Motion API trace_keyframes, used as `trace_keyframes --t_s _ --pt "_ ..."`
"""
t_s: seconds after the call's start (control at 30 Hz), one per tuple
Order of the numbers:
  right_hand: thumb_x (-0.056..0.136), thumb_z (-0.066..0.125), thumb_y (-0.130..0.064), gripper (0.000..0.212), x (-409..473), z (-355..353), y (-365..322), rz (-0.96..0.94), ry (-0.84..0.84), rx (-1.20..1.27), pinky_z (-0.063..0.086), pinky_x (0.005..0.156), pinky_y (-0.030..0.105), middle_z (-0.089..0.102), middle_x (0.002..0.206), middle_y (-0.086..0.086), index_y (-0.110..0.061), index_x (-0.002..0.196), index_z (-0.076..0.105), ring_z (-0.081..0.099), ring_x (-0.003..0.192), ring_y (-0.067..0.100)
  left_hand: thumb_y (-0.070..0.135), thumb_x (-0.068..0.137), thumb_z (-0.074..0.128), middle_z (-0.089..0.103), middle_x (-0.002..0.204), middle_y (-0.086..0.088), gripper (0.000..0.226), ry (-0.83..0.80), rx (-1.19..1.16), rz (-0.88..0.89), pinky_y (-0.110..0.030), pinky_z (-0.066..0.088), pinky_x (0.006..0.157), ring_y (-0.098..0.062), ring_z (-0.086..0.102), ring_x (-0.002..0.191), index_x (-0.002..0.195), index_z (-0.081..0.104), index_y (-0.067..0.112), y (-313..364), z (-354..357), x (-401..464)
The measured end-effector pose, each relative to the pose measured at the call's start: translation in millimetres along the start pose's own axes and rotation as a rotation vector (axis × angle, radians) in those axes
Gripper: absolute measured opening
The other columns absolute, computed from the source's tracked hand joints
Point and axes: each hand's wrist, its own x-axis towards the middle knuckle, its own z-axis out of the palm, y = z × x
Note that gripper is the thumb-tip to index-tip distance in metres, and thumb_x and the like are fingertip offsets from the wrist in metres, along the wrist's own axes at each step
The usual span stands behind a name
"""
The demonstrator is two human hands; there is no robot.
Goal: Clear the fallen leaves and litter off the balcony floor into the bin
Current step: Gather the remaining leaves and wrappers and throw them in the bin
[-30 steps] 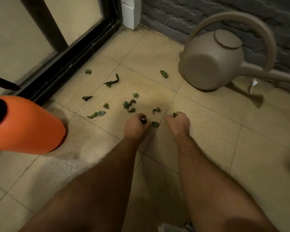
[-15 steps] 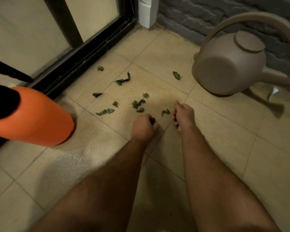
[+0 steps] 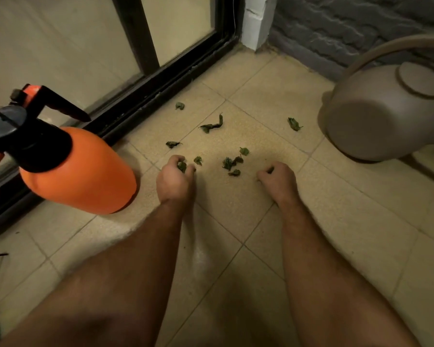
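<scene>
Left hand low on tiled floor, fingers curled round green leaves; right hand clenched, dark scrap at fingers, contents unclear; loose leaves scattered between and beyond both; orange sprayer left; grey watering can right.

Green curled leaves – scattered on the tiled floor.

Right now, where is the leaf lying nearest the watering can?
In the head view it lies right of centre: the lone leaf on the tile just left of the watering can, apart from the cluster of leaves.
</scene>
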Motion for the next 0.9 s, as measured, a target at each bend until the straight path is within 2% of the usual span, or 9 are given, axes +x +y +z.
trace_keyframes --t_s 0.1,0.23,0.33,0.4,0.5,0.57,0.67,0.8,0.9 --pt "0.092 0.061 -0.020 0.013 1.2 12.1 -8.8 -0.013 0.003 0.120 0.038 0.056 0.018 0.065 0.087 0.005 -0.009 0.094 0.067 0.058 0.079 0.017 0.039 0.094 0.062 0.061 0.125 -0.007 0.046 -0.075 0.185 0.047 -0.044 0.049 0.097 -0.025 0.056 0.116 0.135 0.052 0.022 -13.4 -6.4 6.9" --pt "0.092 0.059 -0.018 0.013 -3.4 21.7 -12.7 0.005 0.061 0.108 0.036 0.053 0.017 0.065 0.087 0.005 -0.008 0.095 0.066 0.056 0.075 0.015 0.030 0.095 0.059 0.060 0.112 -0.007 0.027 -0.127 0.335 0.117 -0.039 0.050 0.089 -0.024 0.057 0.104 0.120 0.059 0.018 -16.7 -8.6 8.0" --pt "0.089 0.063 -0.014 0.004 -4.8 22.9 -14.4 0.060 0.024 0.277 0.049 0.058 0.024 0.069 0.084 0.008 -0.011 0.086 0.064 0.062 0.072 0.018 0.027 0.095 0.059 0.060 0.104 -0.005 0.022 -0.097 0.258 0.118 -0.032 0.046 0.080 -0.021 0.057 0.097 0.113 0.060 0.014 -9.2 -6.8 5.4" --pt "0.089 0.064 -0.016 0.007 -7.5 26.1 -16.5 0.062 -0.032 0.270 0.056 0.066 0.032 0.070 0.084 0.004 -0.018 0.084 0.060 0.066 0.075 0.018 0.024 0.095 0.060 0.060 0.098 -0.004 0.018 -0.055 0.161 0.078 -0.026 0.043 0.074 -0.019 0.057 0.091 0.108 0.059 0.012 -2.6 -4.4 2.7" --pt "0.096 0.057 -0.024 0.012 -9.4 32.0 -21.0 -0.008 -0.034 0.144 0.048 0.068 0.026 0.066 0.098 -0.005 -0.019 0.105 0.064 0.061 0.088 0.013 0.019 0.095 0.058 0.057 0.095 0.000 0.012 0.005 0.007 0.021 -0.020 0.039 0.066 -0.016 0.056 0.089 0.107 0.056 0.015 7.7 -1.0 2.8" --pt "0.099 0.052 -0.024 0.018 -10.2 37.0 -24.8 -0.051 -0.026 0.106 0.042 0.070 0.023 0.062 0.102 -0.005 -0.018 0.110 0.065 0.058 0.093 0.012 0.017 0.097 0.055 0.057 0.103 0.001 0.023 0.022 -0.104 -0.031 -0.023 0.040 0.076 -0.014 0.054 0.095 0.119 0.057 0.014 12.1 1.4 5.3" --pt "0.100 0.050 -0.028 0.020 -13.1 47.0 -26.5 -0.107 0.019 -0.019 0.047 0.074 0.027 0.068 0.101 0.001 -0.017 0.106 0.066 0.060 0.089 0.014 0.017 0.099 0.049 0.057 0.115 0.000 0.034 -0.025 -0.134 -0.041 -0.026 0.040 0.088 -0.014 0.053 0.106 0.133 0.054 0.015 14.2 3.7 7.3" --pt "0.099 0.054 -0.035 0.028 -17.8 56.8 -26.0 -0.153 0.092 -0.132 0.052 0.082 0.034 0.069 0.110 0.004 -0.016 0.115 0.066 0.062 0.098 0.018 0.025 0.099 0.053 0.063 0.120 -0.005 0.035 -0.090 -0.003 0.023 -0.027 0.042 0.088 -0.021 0.058 0.113 0.132 0.057 0.013 9.1 10.3 14.8" --pt "0.094 0.062 -0.040 0.030 -22.9 61.2 -27.0 -0.181 0.078 -0.235 0.044 0.076 0.028 0.064 0.108 0.000 -0.019 0.116 0.063 0.059 0.096 0.016 0.040 0.094 0.061 0.062 0.125 -0.006 0.048 -0.141 0.181 0.093 -0.035 0.048 0.094 -0.024 0.057 0.116 0.137 0.053 0.019 6.9 16.6 21.3"
